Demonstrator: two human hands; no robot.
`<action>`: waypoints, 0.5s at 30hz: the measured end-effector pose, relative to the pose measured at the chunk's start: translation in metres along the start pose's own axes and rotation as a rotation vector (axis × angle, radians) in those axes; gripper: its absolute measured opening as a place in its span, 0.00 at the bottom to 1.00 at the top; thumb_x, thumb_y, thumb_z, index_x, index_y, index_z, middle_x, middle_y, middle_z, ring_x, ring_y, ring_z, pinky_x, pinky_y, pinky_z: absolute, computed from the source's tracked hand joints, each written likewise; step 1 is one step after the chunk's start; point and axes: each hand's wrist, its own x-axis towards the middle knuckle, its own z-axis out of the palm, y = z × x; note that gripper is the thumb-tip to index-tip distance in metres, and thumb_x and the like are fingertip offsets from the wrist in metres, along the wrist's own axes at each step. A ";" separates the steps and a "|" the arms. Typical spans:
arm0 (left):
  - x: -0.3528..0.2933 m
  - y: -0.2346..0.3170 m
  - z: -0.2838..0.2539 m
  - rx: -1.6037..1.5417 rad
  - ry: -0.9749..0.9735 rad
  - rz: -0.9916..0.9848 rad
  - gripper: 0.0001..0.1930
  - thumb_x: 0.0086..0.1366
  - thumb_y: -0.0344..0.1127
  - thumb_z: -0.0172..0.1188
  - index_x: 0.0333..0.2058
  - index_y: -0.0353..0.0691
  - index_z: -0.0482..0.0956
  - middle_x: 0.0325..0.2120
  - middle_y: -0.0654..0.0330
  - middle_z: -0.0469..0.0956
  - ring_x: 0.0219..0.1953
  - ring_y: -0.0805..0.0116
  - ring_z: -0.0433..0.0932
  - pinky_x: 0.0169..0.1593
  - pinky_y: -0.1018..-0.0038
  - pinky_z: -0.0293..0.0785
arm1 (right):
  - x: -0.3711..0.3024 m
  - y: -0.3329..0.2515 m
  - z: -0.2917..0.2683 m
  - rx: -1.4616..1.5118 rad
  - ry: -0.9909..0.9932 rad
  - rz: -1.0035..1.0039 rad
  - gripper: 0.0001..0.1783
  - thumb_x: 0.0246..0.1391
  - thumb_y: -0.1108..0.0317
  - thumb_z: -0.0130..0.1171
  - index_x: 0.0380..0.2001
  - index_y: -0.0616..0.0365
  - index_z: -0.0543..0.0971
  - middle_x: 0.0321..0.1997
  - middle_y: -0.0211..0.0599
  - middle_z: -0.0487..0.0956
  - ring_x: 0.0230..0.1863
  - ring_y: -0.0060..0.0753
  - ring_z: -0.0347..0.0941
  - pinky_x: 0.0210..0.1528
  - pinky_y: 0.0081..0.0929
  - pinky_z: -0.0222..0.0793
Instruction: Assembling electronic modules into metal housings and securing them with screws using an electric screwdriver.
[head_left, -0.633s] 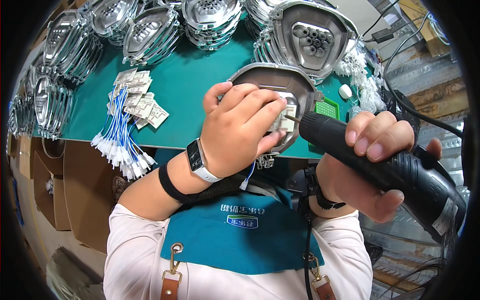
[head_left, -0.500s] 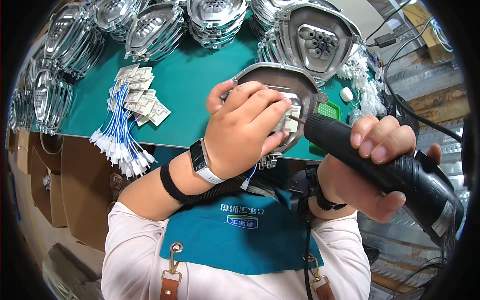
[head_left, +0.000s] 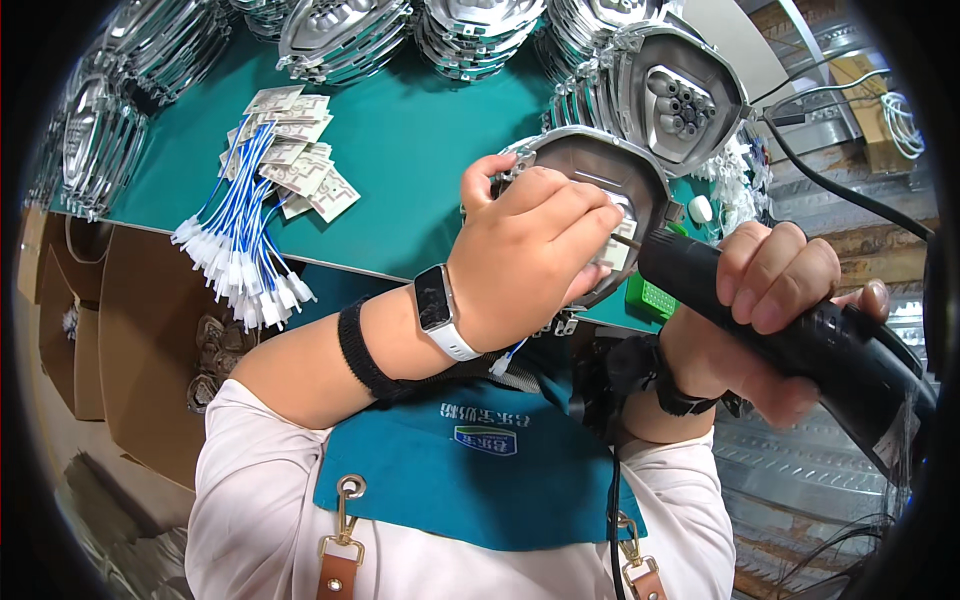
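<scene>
My right hand (head_left: 765,300) wraps round a black electric screwdriver (head_left: 735,280). Its thin bit points left at a pale circuit board (head_left: 620,250) inside a grey metal housing (head_left: 590,155). Whether the tip touches a screw, I cannot tell. Over the same housing lies my left hand (head_left: 535,245), fingers bent, fingertips and thumb at the board, one finger out by the housing's rim. The hand covers much of the board and the housing. A short wire with a white connector (head_left: 502,365) hangs below.
To the left, several wired circuit boards (head_left: 315,180) lie with white connectors (head_left: 245,265) over the edge of the green table (head_left: 390,180). Stacked metal housings (head_left: 475,40) line the back. A green tray (head_left: 655,297) and clear plastic bags (head_left: 735,190) are at right. A black cable (head_left: 850,180) crosses there.
The whole view has shifted somewhat. Both hands, the housing and the screwdriver appear farther right in the picture. Each hand keeps its hold, with the bit still at the board.
</scene>
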 end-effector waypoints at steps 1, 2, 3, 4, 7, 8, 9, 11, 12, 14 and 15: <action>0.000 -0.001 0.001 -0.001 0.010 0.003 0.24 0.43 0.39 0.71 0.43 0.52 0.78 0.42 0.73 0.76 0.45 0.71 0.71 0.54 0.56 0.53 | 0.000 0.000 0.002 0.001 -0.004 -0.003 0.38 0.48 0.40 0.64 0.56 0.48 0.65 0.28 0.26 0.67 0.26 0.20 0.61 0.26 0.16 0.58; 0.000 0.000 0.001 -0.005 0.017 0.008 0.24 0.43 0.39 0.71 0.43 0.52 0.78 0.42 0.73 0.76 0.45 0.71 0.71 0.54 0.56 0.53 | 0.000 -0.001 0.004 -0.031 -0.004 -0.010 0.38 0.48 0.40 0.64 0.56 0.49 0.66 0.27 0.26 0.67 0.26 0.20 0.61 0.26 0.17 0.58; 0.000 0.001 0.000 -0.007 0.019 0.012 0.24 0.43 0.39 0.71 0.43 0.52 0.78 0.42 0.73 0.76 0.45 0.71 0.71 0.54 0.56 0.53 | 0.000 -0.002 0.005 -0.064 -0.003 -0.018 0.38 0.48 0.41 0.64 0.55 0.49 0.66 0.27 0.26 0.66 0.26 0.20 0.61 0.26 0.17 0.58; 0.000 0.001 -0.001 -0.002 0.003 0.010 0.23 0.44 0.39 0.70 0.42 0.51 0.78 0.42 0.73 0.76 0.45 0.70 0.71 0.54 0.56 0.53 | -0.001 -0.004 0.004 -0.069 -0.003 -0.021 0.38 0.48 0.41 0.64 0.55 0.49 0.66 0.27 0.26 0.66 0.26 0.20 0.61 0.26 0.17 0.58; 0.000 -0.002 -0.006 0.011 -0.009 0.014 0.23 0.45 0.40 0.70 0.42 0.51 0.78 0.43 0.72 0.76 0.45 0.69 0.71 0.54 0.57 0.53 | -0.006 -0.017 -0.001 0.059 0.148 -0.084 0.35 0.45 0.48 0.66 0.52 0.54 0.68 0.25 0.27 0.67 0.25 0.21 0.62 0.27 0.19 0.62; -0.001 -0.001 -0.007 0.018 -0.009 0.010 0.22 0.45 0.41 0.70 0.42 0.51 0.78 0.43 0.72 0.76 0.45 0.69 0.71 0.54 0.57 0.53 | -0.009 -0.028 -0.005 0.102 0.232 -0.137 0.37 0.45 0.50 0.67 0.55 0.55 0.66 0.26 0.28 0.68 0.26 0.23 0.64 0.27 0.20 0.65; 0.001 0.000 -0.006 0.000 -0.013 0.022 0.22 0.45 0.41 0.70 0.42 0.51 0.78 0.43 0.72 0.76 0.45 0.69 0.71 0.54 0.57 0.53 | -0.012 -0.041 -0.012 0.132 0.318 -0.194 0.40 0.46 0.52 0.69 0.58 0.55 0.65 0.26 0.30 0.69 0.26 0.25 0.66 0.27 0.20 0.67; 0.004 0.002 -0.005 0.034 -0.026 0.046 0.22 0.46 0.42 0.69 0.43 0.50 0.78 0.43 0.72 0.77 0.45 0.68 0.71 0.54 0.57 0.53 | -0.026 -0.063 -0.036 0.021 0.468 -0.185 0.35 0.47 0.51 0.63 0.55 0.55 0.66 0.25 0.31 0.68 0.26 0.25 0.65 0.29 0.23 0.67; 0.005 0.002 -0.004 0.048 -0.037 0.047 0.22 0.45 0.42 0.70 0.42 0.50 0.78 0.43 0.72 0.77 0.45 0.69 0.71 0.54 0.58 0.53 | -0.036 -0.063 -0.046 -0.092 0.542 -0.132 0.35 0.48 0.51 0.63 0.55 0.55 0.64 0.25 0.32 0.68 0.26 0.26 0.65 0.30 0.25 0.67; 0.004 0.000 -0.007 0.067 -0.041 0.040 0.22 0.45 0.41 0.70 0.42 0.50 0.78 0.42 0.72 0.77 0.44 0.69 0.71 0.54 0.59 0.53 | -0.052 -0.045 -0.063 -0.280 0.659 0.012 0.37 0.48 0.51 0.62 0.56 0.55 0.61 0.25 0.34 0.69 0.26 0.27 0.66 0.31 0.27 0.68; 0.004 -0.001 -0.007 0.080 -0.046 0.036 0.22 0.44 0.41 0.70 0.41 0.50 0.79 0.42 0.71 0.77 0.44 0.69 0.71 0.54 0.59 0.53 | -0.058 -0.037 -0.069 -0.386 0.708 0.096 0.38 0.49 0.51 0.61 0.57 0.55 0.59 0.25 0.35 0.69 0.26 0.28 0.66 0.31 0.28 0.68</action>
